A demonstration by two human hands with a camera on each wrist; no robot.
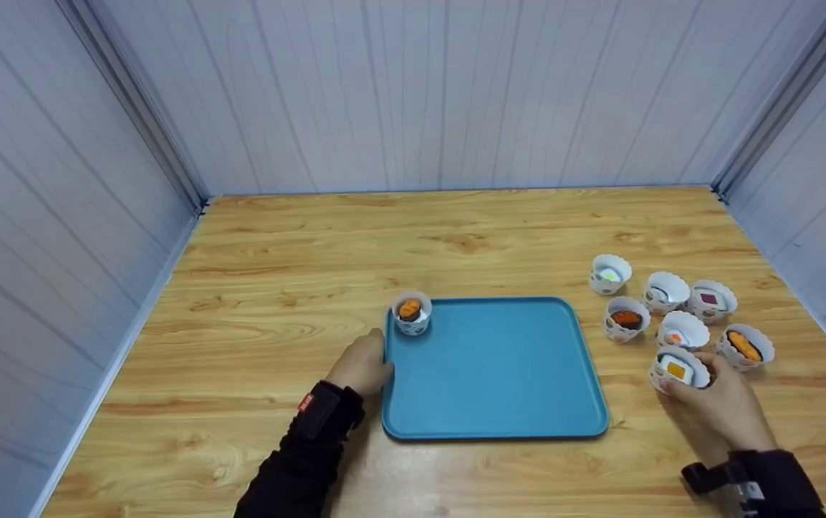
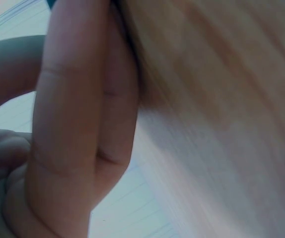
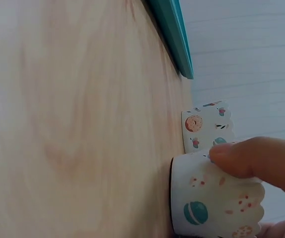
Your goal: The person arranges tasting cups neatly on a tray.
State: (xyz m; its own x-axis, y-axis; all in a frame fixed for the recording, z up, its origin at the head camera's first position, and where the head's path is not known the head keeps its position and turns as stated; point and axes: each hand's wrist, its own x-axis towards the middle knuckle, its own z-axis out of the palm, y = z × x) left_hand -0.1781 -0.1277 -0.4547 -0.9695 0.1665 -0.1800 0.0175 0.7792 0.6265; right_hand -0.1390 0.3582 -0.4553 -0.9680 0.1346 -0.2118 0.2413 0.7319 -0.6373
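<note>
My right hand (image 1: 726,403) grips a white paper baking cup (image 1: 661,374) by its sides, thumb on the near side. Inside lies a white piece with a yellow-orange square on top. In the right wrist view the thumb presses the printed wall of this cup (image 3: 217,198), whose base is at or just above the table. My left hand (image 1: 361,362) holds the left rim of a blue tray (image 1: 492,374), thumb over the edge. In the left wrist view its fingers (image 2: 68,119) are close up and hide most of the tray. Another paper cup (image 1: 413,327) with an orange-topped piece stands in the tray's far left corner.
Several similar cups stand right of the tray, among them one with a dark orange topping (image 1: 625,329), one with a dark red square (image 1: 711,302) and one with a long orange topping (image 1: 744,352). Pale panel walls (image 1: 413,93) enclose the wooden table (image 1: 276,252) on three sides.
</note>
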